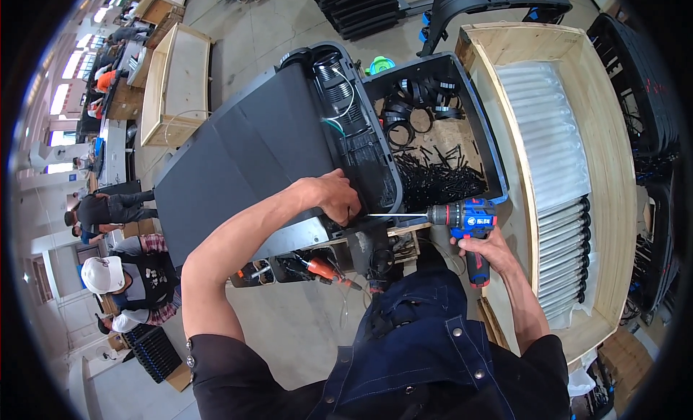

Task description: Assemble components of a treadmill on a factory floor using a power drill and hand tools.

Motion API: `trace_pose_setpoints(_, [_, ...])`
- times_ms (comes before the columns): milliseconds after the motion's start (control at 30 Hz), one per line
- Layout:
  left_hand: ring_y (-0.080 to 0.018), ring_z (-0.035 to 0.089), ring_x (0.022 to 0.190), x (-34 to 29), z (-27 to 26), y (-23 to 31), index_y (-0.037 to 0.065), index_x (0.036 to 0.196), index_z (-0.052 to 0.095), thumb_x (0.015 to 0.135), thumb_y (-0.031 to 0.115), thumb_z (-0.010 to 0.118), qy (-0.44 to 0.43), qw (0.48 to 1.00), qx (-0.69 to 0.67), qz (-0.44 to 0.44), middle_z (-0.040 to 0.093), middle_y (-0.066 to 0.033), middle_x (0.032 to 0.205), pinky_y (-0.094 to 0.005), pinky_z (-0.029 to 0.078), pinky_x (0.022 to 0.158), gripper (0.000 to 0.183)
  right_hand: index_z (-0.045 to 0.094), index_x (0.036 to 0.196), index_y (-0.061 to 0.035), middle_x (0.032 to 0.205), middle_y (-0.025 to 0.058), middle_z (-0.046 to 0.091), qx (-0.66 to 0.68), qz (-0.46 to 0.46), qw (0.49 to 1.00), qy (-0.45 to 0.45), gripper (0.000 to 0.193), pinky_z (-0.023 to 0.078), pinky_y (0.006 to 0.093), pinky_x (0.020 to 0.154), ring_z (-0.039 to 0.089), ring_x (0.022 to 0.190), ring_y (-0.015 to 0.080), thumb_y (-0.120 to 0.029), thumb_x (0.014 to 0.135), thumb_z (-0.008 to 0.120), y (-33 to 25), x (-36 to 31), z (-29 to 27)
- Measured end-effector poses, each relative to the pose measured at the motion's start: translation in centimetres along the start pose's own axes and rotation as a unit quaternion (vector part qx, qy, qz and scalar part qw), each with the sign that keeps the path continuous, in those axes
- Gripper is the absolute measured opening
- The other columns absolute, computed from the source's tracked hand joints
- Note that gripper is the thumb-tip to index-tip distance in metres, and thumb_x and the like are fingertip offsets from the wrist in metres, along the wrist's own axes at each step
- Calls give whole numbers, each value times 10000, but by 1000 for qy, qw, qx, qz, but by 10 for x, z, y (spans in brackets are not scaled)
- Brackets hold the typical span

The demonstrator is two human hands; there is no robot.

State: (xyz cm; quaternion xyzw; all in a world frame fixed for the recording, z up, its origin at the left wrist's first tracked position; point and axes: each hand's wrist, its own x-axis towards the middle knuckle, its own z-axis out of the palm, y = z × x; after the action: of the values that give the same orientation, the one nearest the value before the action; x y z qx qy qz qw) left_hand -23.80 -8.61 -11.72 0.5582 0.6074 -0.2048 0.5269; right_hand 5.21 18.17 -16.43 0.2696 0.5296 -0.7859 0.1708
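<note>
A treadmill-like machine with a black belt (253, 149) lies in front of me, its end housing uncovered. Inside that housing sit a ribbed motor (338, 88) and loose white and green wires. At the housing's near corner, my left hand (339, 198) rests with its fingers curled in; what they hold, if anything, is hidden. My right hand (492, 248) is wrapped round the grip of a blue and black cordless drill (469, 216). Its long thin bit (397, 215) points left, with the tip close to my left fingers.
Right of the machine, a grey bin (498, 171) holds black rings (422, 95) and a heap of black screws (440, 178). A wooden crate (525, 182) with metal rollers (563, 257) stands farther right. An orange power tool (321, 267) lies below the machine's edge. People work at far left.
</note>
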Motion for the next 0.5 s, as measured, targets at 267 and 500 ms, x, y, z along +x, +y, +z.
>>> trace_pose_setpoints(267, [-226,548,1063,2,4,-2,205,1021,773,824,366,703,6,1000,6,4,720,-10,982,-403,316,989,263,680,1128,-24,928,98,736,-24,8,1000,-10,380,598,344,700,715,841,189,-117,795,836,-10,6,-1])
trace_pose_setpoints(500, [-254,557,1059,3,4,-1,200,1006,772,818,360,695,25,999,24,15,720,-17,961,-421,327,997,258,698,1034,-40,888,57,711,-68,50,996,-18,296,532,313,633,646,662,146,-94,779,840,-14,21,-13])
